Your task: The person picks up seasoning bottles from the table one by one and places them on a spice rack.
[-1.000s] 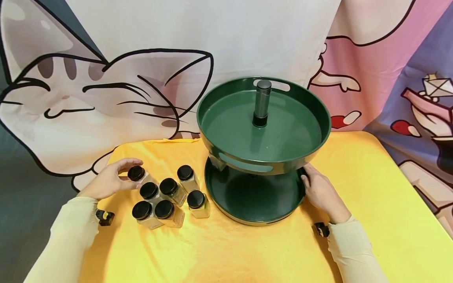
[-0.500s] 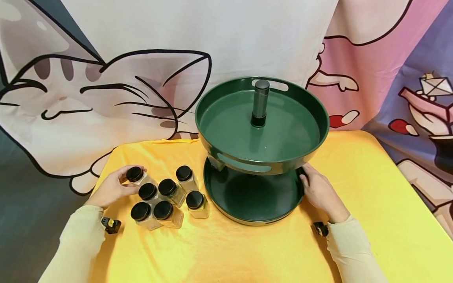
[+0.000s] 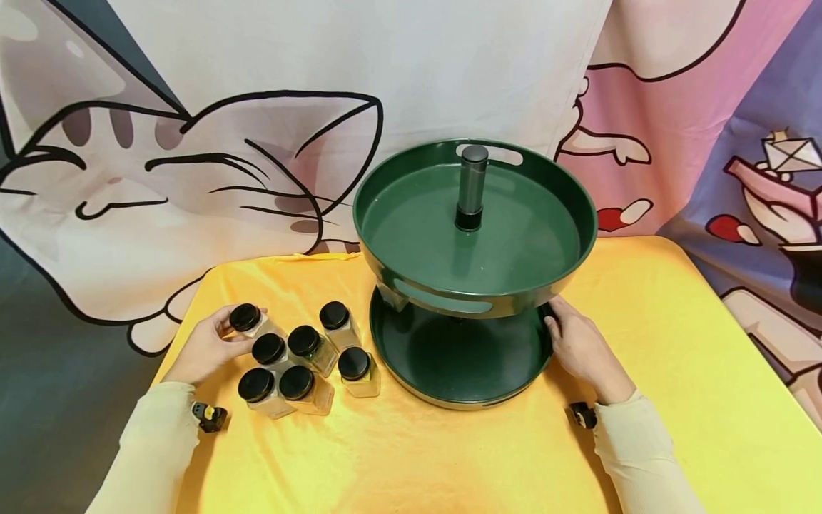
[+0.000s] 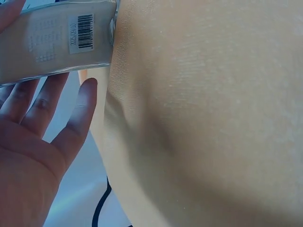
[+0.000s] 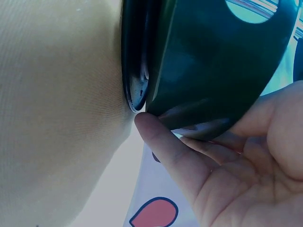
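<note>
My left hand (image 3: pixel 207 346) holds the rearmost of several square clear jars with black lids, its fingers and thumb around the body of this jar (image 3: pixel 252 323). In the left wrist view the jar (image 4: pixel 52 42) shows a barcode label; the little finger stands apart from it. At the right side of a two-tier green turntable tray, my right hand (image 3: pixel 581 346) grips the rim of the lower tray (image 3: pixel 462 400), thumb over the edge. In the right wrist view the fingers lie against its outer wall (image 5: pixel 203 75). The upper tray (image 3: pixel 475 264) hides the back of the lower one.
The other jars (image 3: pixel 298 385) stand close together left of the trays. A clear block-like thing (image 3: pixel 392 296) shows partly under the upper tray's left side. A dark post (image 3: pixel 472 185) rises from the upper tray. Yellow cloth (image 3: pixel 411 457) covers the table, with a cartoon curtain behind.
My left hand has lowered from beside the lid to the jar's body, and the left forearm has swung right. The right hand keeps its grip; the jars stand where they were.
</note>
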Motion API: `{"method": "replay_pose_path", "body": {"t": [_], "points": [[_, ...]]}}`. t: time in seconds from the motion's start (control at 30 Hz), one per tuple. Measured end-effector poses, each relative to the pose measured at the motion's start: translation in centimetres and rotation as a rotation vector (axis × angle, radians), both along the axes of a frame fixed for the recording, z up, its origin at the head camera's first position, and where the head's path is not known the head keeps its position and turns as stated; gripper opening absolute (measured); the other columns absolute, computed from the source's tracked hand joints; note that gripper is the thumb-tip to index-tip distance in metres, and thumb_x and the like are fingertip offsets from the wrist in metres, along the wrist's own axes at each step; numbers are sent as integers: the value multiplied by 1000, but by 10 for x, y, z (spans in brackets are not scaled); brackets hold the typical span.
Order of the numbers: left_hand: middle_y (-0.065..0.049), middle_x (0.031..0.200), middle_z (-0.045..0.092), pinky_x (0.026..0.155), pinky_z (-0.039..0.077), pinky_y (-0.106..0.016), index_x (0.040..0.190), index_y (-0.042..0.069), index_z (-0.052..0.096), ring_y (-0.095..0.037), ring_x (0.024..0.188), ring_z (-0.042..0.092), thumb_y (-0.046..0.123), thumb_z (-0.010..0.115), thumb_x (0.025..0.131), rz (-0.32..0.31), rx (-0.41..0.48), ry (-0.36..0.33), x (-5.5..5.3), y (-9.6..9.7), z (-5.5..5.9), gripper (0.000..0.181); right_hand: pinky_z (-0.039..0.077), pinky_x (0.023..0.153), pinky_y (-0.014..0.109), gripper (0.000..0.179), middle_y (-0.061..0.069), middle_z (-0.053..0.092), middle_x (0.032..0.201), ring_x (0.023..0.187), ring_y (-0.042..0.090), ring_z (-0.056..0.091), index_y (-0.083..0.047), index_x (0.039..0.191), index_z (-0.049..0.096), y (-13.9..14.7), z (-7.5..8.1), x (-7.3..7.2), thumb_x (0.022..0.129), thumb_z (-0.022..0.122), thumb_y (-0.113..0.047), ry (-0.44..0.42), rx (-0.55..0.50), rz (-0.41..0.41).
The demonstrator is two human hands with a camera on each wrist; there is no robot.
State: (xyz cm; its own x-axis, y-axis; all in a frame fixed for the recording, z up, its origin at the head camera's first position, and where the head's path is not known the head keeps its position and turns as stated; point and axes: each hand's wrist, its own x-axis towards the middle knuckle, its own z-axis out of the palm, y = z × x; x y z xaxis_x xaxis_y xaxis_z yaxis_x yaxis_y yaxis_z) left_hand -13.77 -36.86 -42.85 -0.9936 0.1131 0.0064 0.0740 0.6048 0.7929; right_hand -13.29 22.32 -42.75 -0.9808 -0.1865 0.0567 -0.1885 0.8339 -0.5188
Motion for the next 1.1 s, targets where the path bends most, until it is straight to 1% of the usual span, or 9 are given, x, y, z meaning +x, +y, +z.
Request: {"method": "replay_pose_path", "body": {"t": [0.23,0.4,0.5,0.67,0.8,0.9,1.0,1.1], "points": [[18,103,65,70,55,-21,136,0,55,-6,87,66,11,81,86,17,-23,-1,3,-1,0,58,32,111,59,49,29,36,154,140,47,35,8,152,33,-2,2,-1,106,42,-7,-32,0,-8],[10,103,66,69,54,-23,134,2,57,-8,87,65,17,81,87,31,-61,-2,3,1,3,54,32,111,60,49,28,36,155,140,47,35,6,153,32,0,1,0,107,41,-8,-34,-2,-10],[11,102,67,68,53,-22,132,2,58,-10,85,64,17,81,87,40,-77,12,3,3,4,53,32,111,59,49,27,35,155,140,47,35,6,153,32,0,0,0,107,41,-9,-36,-2,-10],[11,97,68,64,50,-22,132,3,60,-13,79,61,16,82,86,48,-69,33,6,5,7,53,32,111,59,50,27,35,156,140,47,35,5,154,32,0,0,0,107,41,-8,-28,-5,-6],[19,98,68,66,51,-19,132,3,59,-5,80,65,18,83,85,66,-55,46,8,6,9,54,31,111,59,50,27,34,156,141,47,34,6,154,31,0,0,-1,107,41,-8,-31,-9,-7],[25,103,66,70,52,-17,133,4,59,0,85,67,21,84,85,82,-54,50,10,5,12,57,31,111,59,50,27,34,156,141,47,34,6,154,31,0,1,-1,107,41,-9,-36,-11,-9],[25,106,65,71,51,-16,135,7,59,3,87,66,27,84,85,96,-82,48,12,4,15,59,31,111,59,50,27,34,156,141,47,35,6,154,31,0,1,0,107,41,-8,-32,-9,-9],[21,108,65,72,51,-16,134,11,59,3,89,65,33,84,84,117,-113,45,14,5,20,60,32,111,59,50,26,35,156,140,47,36,5,154,32,0,1,0,107,42,-8,-27,-4,-5]]}}
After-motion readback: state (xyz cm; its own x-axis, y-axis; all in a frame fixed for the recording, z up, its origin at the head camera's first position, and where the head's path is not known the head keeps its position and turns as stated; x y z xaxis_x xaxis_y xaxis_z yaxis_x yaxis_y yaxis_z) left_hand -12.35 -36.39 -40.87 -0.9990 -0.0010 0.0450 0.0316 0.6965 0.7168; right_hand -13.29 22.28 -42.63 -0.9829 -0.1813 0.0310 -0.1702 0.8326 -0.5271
